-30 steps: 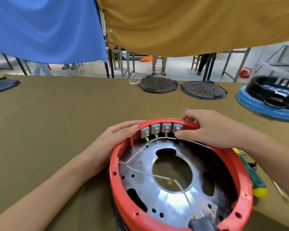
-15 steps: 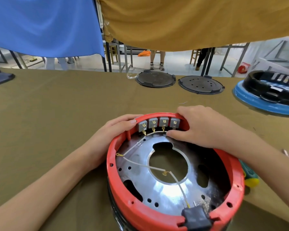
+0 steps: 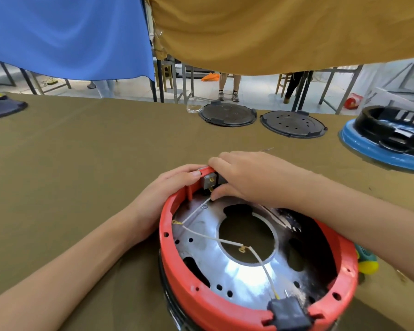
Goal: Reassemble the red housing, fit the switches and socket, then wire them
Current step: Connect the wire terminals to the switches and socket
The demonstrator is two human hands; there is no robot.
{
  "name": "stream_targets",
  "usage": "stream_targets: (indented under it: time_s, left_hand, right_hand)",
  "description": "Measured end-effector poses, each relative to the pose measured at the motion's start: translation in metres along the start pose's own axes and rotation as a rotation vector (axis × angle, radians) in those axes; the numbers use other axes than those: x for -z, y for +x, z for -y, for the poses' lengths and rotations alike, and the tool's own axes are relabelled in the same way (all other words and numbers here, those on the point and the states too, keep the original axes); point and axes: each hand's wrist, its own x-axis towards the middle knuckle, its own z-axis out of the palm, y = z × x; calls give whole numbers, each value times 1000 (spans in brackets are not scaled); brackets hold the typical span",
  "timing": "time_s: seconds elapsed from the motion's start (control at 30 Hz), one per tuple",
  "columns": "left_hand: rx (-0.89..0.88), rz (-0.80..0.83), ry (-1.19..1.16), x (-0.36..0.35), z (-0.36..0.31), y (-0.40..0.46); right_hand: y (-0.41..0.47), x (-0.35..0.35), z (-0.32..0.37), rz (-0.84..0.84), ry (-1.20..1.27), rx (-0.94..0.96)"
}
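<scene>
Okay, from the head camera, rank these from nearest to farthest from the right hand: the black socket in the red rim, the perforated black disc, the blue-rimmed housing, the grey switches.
1. grey switches, under the right hand, far rim.
2. perforated black disc, beyond the hand, table's far edge.
3. black socket, near rim, and blue-rimmed housing, far right: too close to call.

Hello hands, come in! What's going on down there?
Left hand steadies red housing. Right hand pinches at switches. White wires loose, nothing blocking.
</scene>
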Motion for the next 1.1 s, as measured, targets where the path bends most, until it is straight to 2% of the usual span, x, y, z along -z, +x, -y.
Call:
stream_targets:
  time_s: [0.5,0.6,0.73,0.8,1.1]
  left_hand:
    - [-9,-19,8,0,0,-1]
    - [-7,-9,37,-4,-1,-5]
    - [-62,-137,198,-8,-8,-11]
    - [-69,-144,198,-11,-9,-13]
    - [-42,-132,265,-12,-12,-14]
  right_hand:
    - [0,-2,1,8,9,-23]
    - [-4,4,-3,43,198,-94]
    - [-21,16,-23,22,474,-253]
    - [-23,16,-29,45,560,-281]
    - [-15,6,-26,95,648,-269]
